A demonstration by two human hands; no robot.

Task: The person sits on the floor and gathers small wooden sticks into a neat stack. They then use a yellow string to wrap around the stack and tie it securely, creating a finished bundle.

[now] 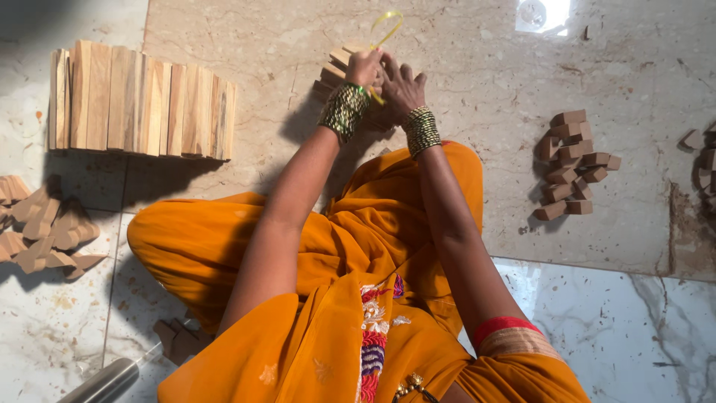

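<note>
At the far left of the frame, brown wood offcuts [45, 231] lie on the marble floor [634, 336], and above them a row of pale wooden slats [142, 101] stands on edge. A metal rod [104, 382] shows at the lower left. At top centre, the left hand [363, 67] has its grip pinched on a yellow strap [386, 26] looping upward over a small stack of wooden pieces [335, 67]. Just right, the right hand [401, 88] rests on the stack, fingers spread. At right sits a heap of small brown blocks [573, 164], more blocks [705, 160] at the edge.
</note>
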